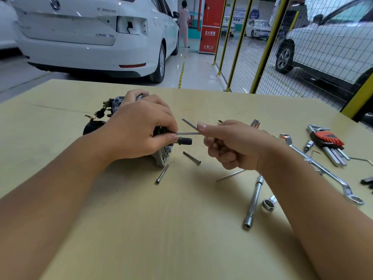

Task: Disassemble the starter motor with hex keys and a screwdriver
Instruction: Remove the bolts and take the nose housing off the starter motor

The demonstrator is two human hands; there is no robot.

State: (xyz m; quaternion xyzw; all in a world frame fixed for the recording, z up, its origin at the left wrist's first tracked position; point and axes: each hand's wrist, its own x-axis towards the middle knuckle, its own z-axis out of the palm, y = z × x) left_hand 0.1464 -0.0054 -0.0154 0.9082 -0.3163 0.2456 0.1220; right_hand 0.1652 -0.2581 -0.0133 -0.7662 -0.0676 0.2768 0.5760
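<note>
The starter motor [113, 106] lies on the tan table [161, 229], mostly covered by my left hand [139, 128], which grips its body near a dark stub [185, 141] sticking out to the right. My right hand [232, 144] holds a thin L-shaped hex key [189, 124]; its long arm runs level into the motor's end beside my left thumb. Two removed long bolts [192, 158] [162, 174] lie on the table just in front of the motor.
To the right lie a thin rod [230, 175], a socket extension [253, 201], a loose socket [268, 204], a double ring spanner [323, 168] and a hex key set in an orange holder [327, 141]. White cars and a yellow mesh fence [262, 47] stand beyond the table.
</note>
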